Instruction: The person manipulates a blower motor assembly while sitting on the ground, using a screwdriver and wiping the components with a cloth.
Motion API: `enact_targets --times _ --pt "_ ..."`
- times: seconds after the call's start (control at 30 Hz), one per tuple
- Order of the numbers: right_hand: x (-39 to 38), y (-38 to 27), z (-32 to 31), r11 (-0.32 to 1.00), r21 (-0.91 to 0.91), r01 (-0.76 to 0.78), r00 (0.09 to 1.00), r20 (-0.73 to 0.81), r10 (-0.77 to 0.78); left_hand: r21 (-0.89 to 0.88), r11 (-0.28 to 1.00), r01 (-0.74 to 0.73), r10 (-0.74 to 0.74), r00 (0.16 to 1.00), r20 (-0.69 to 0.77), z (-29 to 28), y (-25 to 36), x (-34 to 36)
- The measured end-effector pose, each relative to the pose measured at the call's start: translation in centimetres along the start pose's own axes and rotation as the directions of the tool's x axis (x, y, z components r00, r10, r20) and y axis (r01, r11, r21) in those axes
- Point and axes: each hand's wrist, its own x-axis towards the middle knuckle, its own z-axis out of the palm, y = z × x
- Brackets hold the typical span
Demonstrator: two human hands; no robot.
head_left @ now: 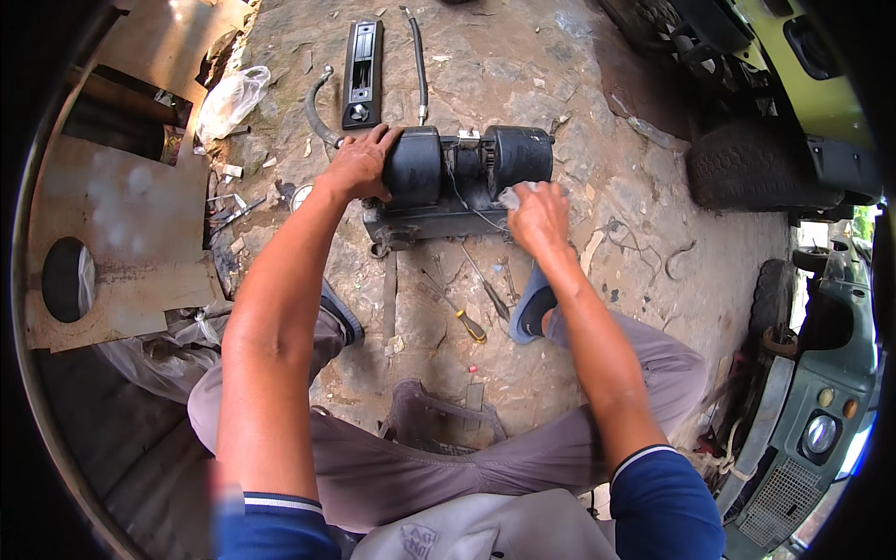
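A black blower unit (413,166) with two rounded drum housings lies on the ground ahead of me. My left hand (366,164) rests on the left drum, fingers spread over its edge. At the front right of the unit, my right hand (539,217) grips a crumpled whitish rag (512,196) against the casing below the right drum (523,157). Its fingers are curled, and part of the rag is hidden under them. A thin wire (459,191) hangs from the middle of the unit, between the drums.
Two screwdrivers, one yellow-handled (471,327) and one dark-handled (496,301), lie between my feet. Beyond the unit are a long black panel (362,75), a hose (317,107) and a black cable (419,70). Vehicles (803,411) stand at right; a rusty sheet panel (121,224) is at left.
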Motion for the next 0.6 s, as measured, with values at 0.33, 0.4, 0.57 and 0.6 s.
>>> enact_targets --times 0.33,0.4,0.57,0.6 --pt "0.9 -3.0 5.9 0.725 -0.546 0.421 0.806 0.592 -0.022 -0.019 1.0 0.007 -0.007 1.0 0.011 -0.7 0.8 -0.6" --pt "1.8 -3.4 5.8 0.793 -0.487 0.367 0.711 0.697 0.099 -0.026 1.0 0.008 -0.008 1.0 0.026 -0.8 1.2 -1.1" --pt "2.7 -3.2 6.8 0.848 -0.467 0.251 0.701 0.691 0.174 -0.001 1.0 -0.005 0.005 0.999 -0.036 -0.3 1.6 -1.3" --pt "2.7 -3.3 7.0 0.85 -0.472 0.235 0.695 0.693 0.193 -0.009 1.0 -0.001 0.001 1.0 -0.016 -0.2 1.4 -1.4"
